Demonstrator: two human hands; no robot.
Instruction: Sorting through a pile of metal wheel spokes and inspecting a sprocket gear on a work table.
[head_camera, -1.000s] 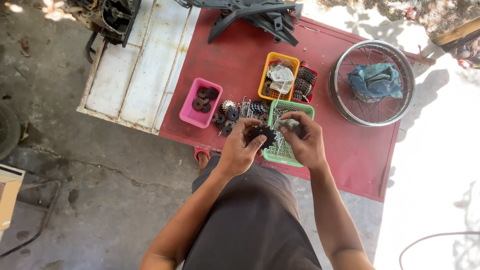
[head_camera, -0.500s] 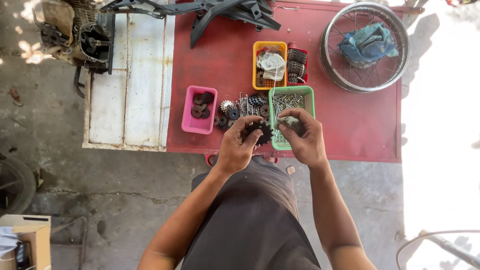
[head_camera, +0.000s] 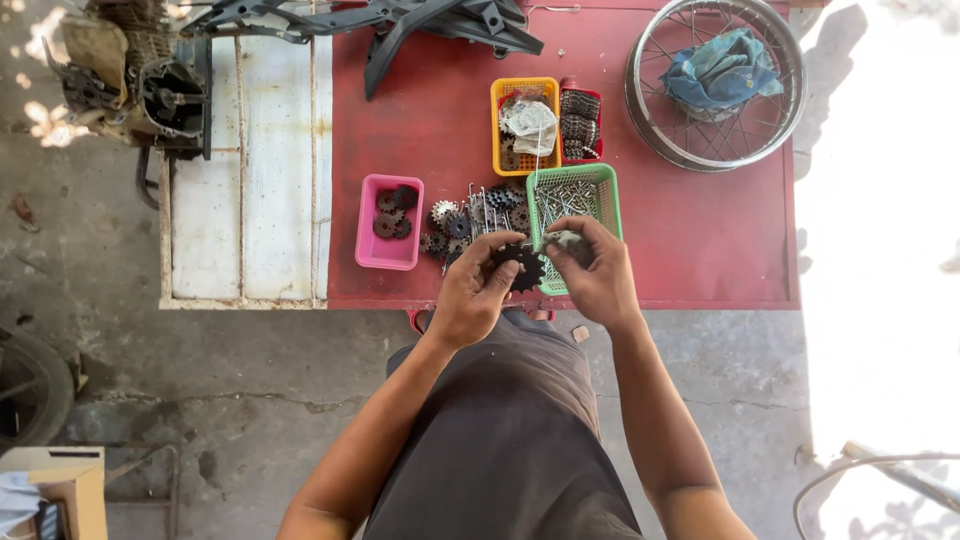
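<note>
On the red surface (head_camera: 700, 240), a spoked wheel rim (head_camera: 716, 84) holding a blue cloth (head_camera: 722, 66) lies far right, with yellow (head_camera: 524, 125), green (head_camera: 574, 215) and pink (head_camera: 389, 222) baskets and loose sprockets (head_camera: 462, 222) nearer the edge. Above that edge the left hand (head_camera: 478, 292) pinches a dark toothed sprocket (head_camera: 524, 266), while the right hand (head_camera: 596, 272) closes on a small pale part, not identifiable, touching it. Good practice, judged here, is gripping the sprocket by its rim, teeth clear, over the surface so dropped pieces stay recoverable.

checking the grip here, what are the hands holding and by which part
The left hand pinches a dark toothed metal sprocket by its left rim. The right hand meets it at the right side; what its fingers grip cannot be told.
</note>
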